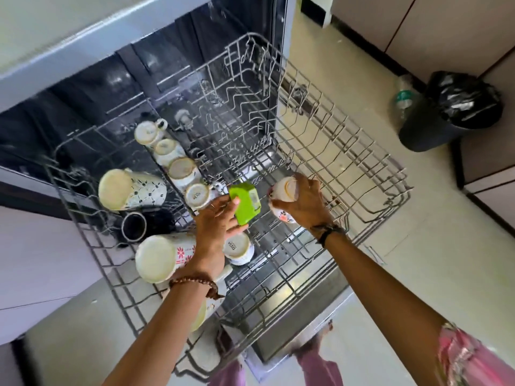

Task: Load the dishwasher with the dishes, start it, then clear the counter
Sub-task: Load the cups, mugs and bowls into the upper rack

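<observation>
Both hands are loaded at once above the pulled-out upper rack (370, 174), and that is where the risk lies: neither hand is free to steady a piece that slips. The green cup (245, 203) sits in the left hand (216, 218) with the thumb on its side and the fingers curled behind it, just beside the row of upturned white cups (182, 169) at centre left of the frame; if it comes down crooked it could knock the nearest of them off its tines or chip a rim. The right hand (305, 203), just right of centre, is wrapped over a small white cup with a floral print (284, 195), its fingertips close to the rack wires, so a finger could catch on a tine as the cup goes down. The large mugs (131, 189) lie tilted at the left of the rack, and a jolt to the basket might shift them. The frame is somewhat blurred, so exact finger contact is hard to read.
</observation>
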